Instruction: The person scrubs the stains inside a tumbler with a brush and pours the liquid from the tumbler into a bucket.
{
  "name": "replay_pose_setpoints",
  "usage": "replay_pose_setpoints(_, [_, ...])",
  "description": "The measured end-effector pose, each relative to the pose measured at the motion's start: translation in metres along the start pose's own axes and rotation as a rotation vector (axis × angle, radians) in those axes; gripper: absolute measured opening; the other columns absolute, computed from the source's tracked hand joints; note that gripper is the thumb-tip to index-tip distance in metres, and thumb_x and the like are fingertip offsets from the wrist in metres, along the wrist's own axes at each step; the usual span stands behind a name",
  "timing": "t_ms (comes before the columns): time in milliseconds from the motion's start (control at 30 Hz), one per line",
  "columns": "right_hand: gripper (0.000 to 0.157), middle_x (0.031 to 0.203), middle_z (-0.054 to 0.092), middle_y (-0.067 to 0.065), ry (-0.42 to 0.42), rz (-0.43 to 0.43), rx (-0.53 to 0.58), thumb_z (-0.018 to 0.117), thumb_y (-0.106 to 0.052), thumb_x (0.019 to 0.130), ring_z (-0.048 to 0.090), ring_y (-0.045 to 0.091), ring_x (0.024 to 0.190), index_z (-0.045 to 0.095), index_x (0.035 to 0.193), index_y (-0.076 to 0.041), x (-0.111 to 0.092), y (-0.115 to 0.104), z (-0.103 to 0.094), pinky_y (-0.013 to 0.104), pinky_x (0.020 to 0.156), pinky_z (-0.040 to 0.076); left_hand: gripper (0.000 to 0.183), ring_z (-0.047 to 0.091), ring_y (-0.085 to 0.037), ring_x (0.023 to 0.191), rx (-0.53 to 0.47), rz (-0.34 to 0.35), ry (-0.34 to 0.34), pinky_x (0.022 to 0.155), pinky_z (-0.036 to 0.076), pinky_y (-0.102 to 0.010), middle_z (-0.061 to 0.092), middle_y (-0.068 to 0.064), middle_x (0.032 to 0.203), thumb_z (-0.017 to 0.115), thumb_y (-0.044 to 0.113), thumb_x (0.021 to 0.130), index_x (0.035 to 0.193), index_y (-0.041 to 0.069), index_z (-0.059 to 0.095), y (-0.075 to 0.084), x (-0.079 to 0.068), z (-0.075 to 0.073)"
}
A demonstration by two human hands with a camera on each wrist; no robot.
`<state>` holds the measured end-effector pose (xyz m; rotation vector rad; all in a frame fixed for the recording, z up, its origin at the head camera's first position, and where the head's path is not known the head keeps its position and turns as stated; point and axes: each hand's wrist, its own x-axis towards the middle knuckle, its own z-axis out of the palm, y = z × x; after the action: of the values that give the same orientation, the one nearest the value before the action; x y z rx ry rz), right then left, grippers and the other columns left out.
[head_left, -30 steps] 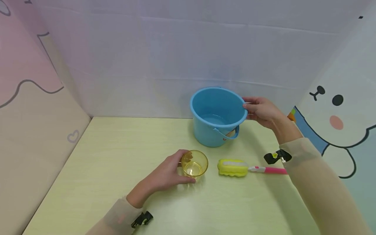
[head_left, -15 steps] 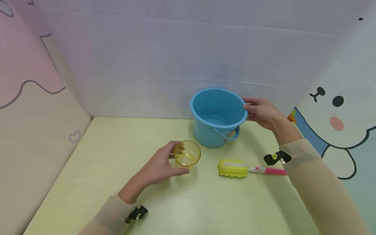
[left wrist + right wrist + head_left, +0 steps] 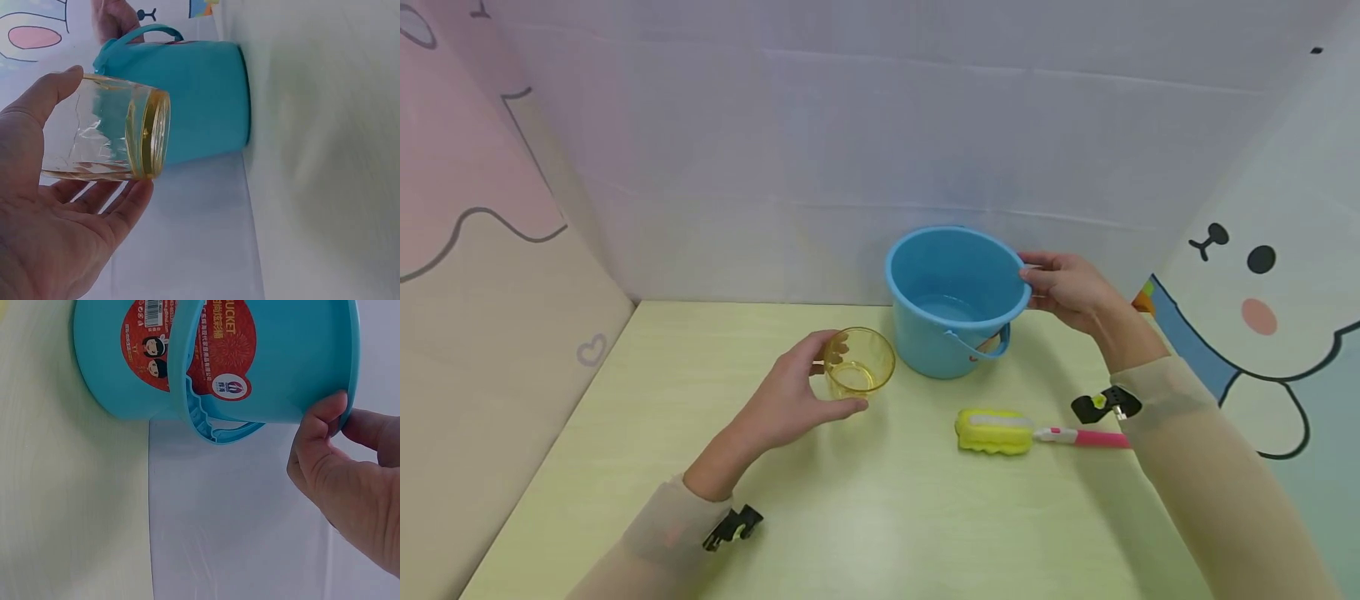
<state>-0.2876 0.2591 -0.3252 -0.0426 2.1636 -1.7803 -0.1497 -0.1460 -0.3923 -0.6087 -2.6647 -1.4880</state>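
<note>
A clear amber glass cup [image 3: 859,367] is gripped by my left hand [image 3: 786,396], thumb on the near side and fingers behind. In the left wrist view the glass [image 3: 106,134] is raised off the table, its thick base turned toward the tabletop. Just right of it stands a blue bucket [image 3: 936,342], upright, with its handle hanging down the front. My right hand [image 3: 1067,287] pinches the bucket's right rim between thumb and fingers. The right wrist view shows that pinch at the rim, and a red label [image 3: 219,350] on the bucket's side.
On the table [image 3: 700,358], in front of the bucket, lies a brush with a yellow sponge head [image 3: 995,432] and a pink handle [image 3: 1102,439], partly under the right forearm in view. A white wall [image 3: 737,167] rises behind the bucket, with patterned side panels left and right.
My left hand has lifted the glass off the table and carried it leftward and farther back, beside the bucket. My right hand keeps its place on the rim; the brush stays put.
</note>
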Motion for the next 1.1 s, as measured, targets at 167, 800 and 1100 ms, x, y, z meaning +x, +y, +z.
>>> replay_pose_setpoints(167, [0.059, 0.153, 0.048, 0.023, 0.003, -0.001, 0.003, 0.050, -0.018, 0.114, 0.069, 0.020, 0.110, 0.027, 0.166, -0.001, 0.001, 0.001, 0.001, 0.030, 0.090, 0.060, 0.087, 0.060, -0.026, 0.126, 0.015, 0.020, 0.047, 0.104, 0.054, -0.044, 0.063, -0.001, 0.135, 0.097, 0.026, 0.079, 0.151, 0.008, 0.050, 0.001, 0.007, -0.009])
replay_pose_setpoints(800, [0.059, 0.154, 0.047, 0.026, 0.010, -0.008, 0.002, 0.050, -0.018, 0.114, 0.069, 0.024, 0.113, 0.028, 0.166, -0.001, 0.003, 0.001, 0.004, 0.030, 0.090, 0.060, 0.092, 0.056, -0.030, 0.125, 0.130, 0.085, 0.135, 0.105, 0.053, -0.050, 0.055, -0.013, 0.145, 0.095, 0.025, 0.081, 0.154, 0.004, 0.045, 0.008, 0.038, -0.035])
replay_pose_setpoints(1100, [0.060, 0.154, 0.047, 0.025, 0.013, -0.010, 0.014, 0.050, -0.018, 0.114, 0.069, 0.024, 0.113, 0.028, 0.166, -0.001, 0.004, 0.002, 0.004, 0.030, 0.090, 0.060, 0.092, 0.055, -0.030, 0.125, 0.188, 0.106, 0.164, 0.104, 0.052, -0.048, 0.055, -0.013, 0.146, 0.095, 0.027, 0.081, 0.155, 0.003, 0.045, 0.011, 0.057, -0.047])
